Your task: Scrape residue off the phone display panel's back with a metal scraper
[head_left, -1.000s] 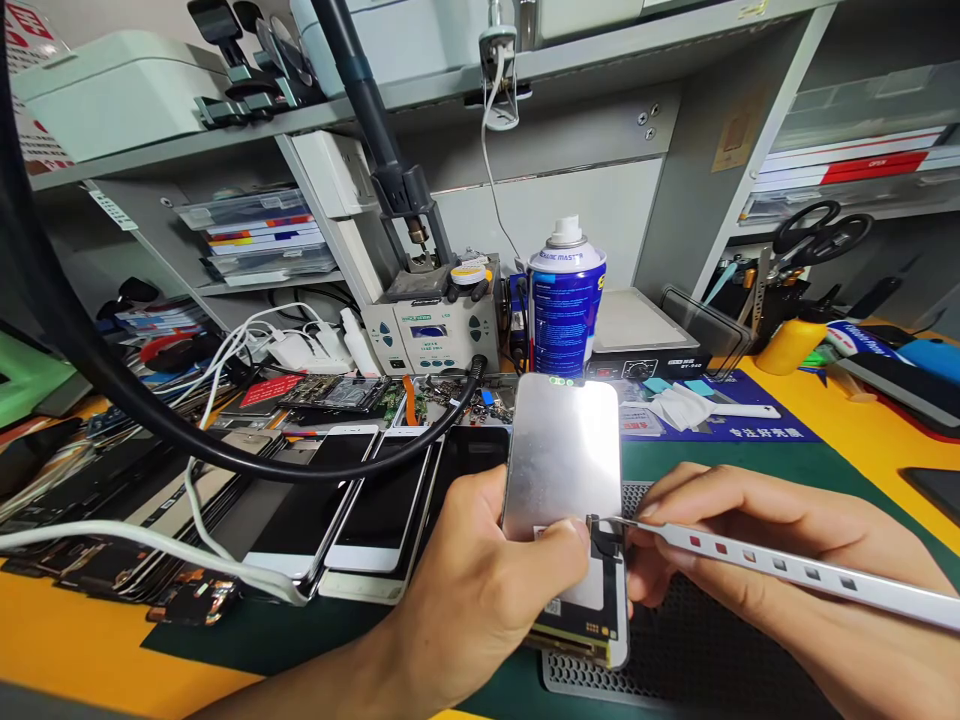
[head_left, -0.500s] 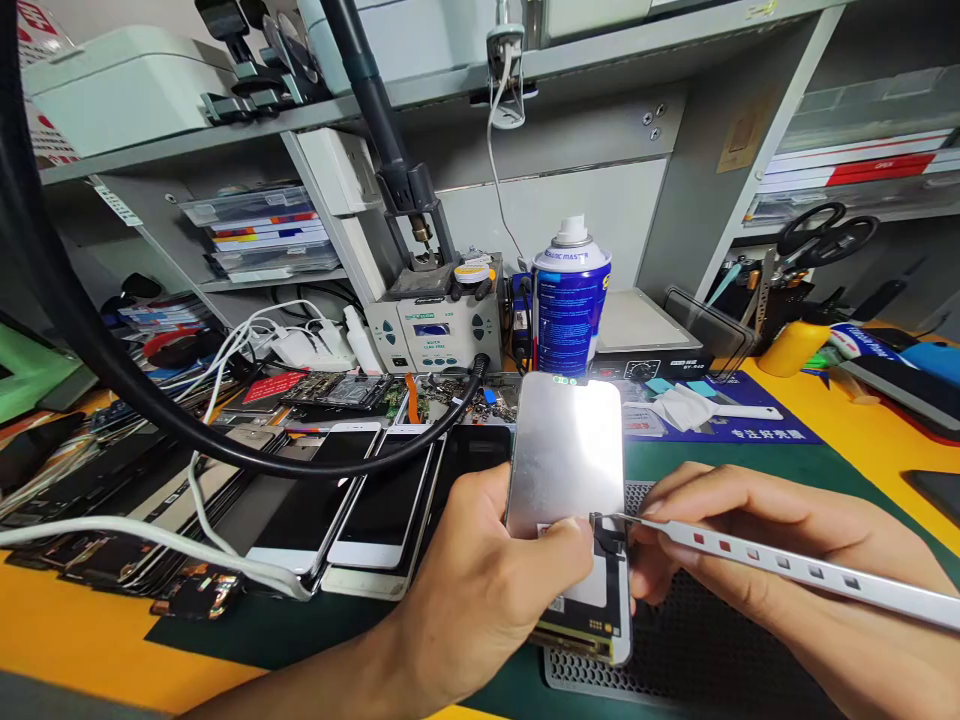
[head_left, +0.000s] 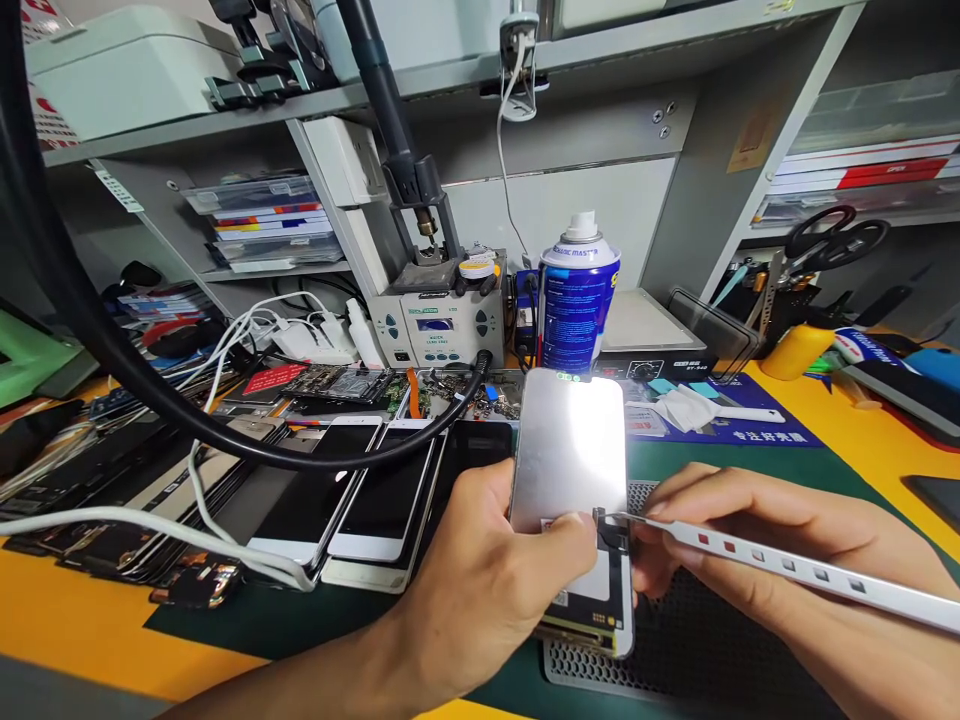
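My left hand [head_left: 499,575] grips a phone screen [head_left: 559,445] by its left edge, thumb pressed across the back. The screen is raised and tilted, its shiny metal backing facing me. Near its lower right side lies a black flex cable [head_left: 613,537]. In my right hand [head_left: 750,510] is a slim silver tool [head_left: 802,568] with a row of square holes and a narrow pointed end. That tip meets the area of the flex cable; whether it is a blade or tweezers I cannot tell. Some right fingers are hidden behind the screen's right edge.
A perforated mat [head_left: 585,672] lies beneath the screen. Left of it are several phones [head_left: 386,490] and cables. A thick black hose [head_left: 247,455] arcs in front of the rework station [head_left: 442,325]. Behind the screen stands a blue spray can [head_left: 576,305].
The whole view has shifted slightly. Both hands keep their holds, the tool tip stays at the flex cable, and the glare on the metal backing has brightened.
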Demonstrator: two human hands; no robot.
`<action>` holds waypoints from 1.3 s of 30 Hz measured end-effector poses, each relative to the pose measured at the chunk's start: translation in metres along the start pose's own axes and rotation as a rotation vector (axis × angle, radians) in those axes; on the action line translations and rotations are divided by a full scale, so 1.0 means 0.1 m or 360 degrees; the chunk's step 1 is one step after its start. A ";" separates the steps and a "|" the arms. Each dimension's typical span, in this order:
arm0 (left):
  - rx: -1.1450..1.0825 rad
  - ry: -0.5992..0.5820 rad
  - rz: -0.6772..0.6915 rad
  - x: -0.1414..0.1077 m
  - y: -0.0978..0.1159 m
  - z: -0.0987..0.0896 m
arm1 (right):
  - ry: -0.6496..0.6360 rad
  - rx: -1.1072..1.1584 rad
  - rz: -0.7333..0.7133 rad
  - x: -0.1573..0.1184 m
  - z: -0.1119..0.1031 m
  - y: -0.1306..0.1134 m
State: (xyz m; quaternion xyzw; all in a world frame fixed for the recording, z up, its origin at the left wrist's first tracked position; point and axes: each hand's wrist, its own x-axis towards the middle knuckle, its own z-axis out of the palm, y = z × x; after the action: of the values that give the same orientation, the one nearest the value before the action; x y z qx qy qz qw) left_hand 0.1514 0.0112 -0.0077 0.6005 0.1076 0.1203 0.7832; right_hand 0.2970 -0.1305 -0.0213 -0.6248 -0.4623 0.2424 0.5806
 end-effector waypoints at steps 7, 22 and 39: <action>0.0016 0.0021 -0.0004 0.01 0.00 -0.01 | -0.0004 -0.0088 -0.0083 0.02 0.00 -0.01; 0.0042 0.0042 -0.0011 0.01 -0.04 -0.03 | -0.0026 -0.0079 -0.0148 0.03 0.00 -0.02; 0.0041 0.0041 -0.0004 0.02 -0.05 -0.03 | -0.0028 -0.0083 -0.0132 0.02 -0.02 -0.02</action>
State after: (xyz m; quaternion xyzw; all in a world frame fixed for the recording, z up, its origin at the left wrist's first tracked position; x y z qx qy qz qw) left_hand 0.1522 0.0136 -0.0134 0.6088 0.1199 0.1257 0.7741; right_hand 0.2986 -0.1301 -0.0185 -0.6179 -0.4989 0.2115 0.5696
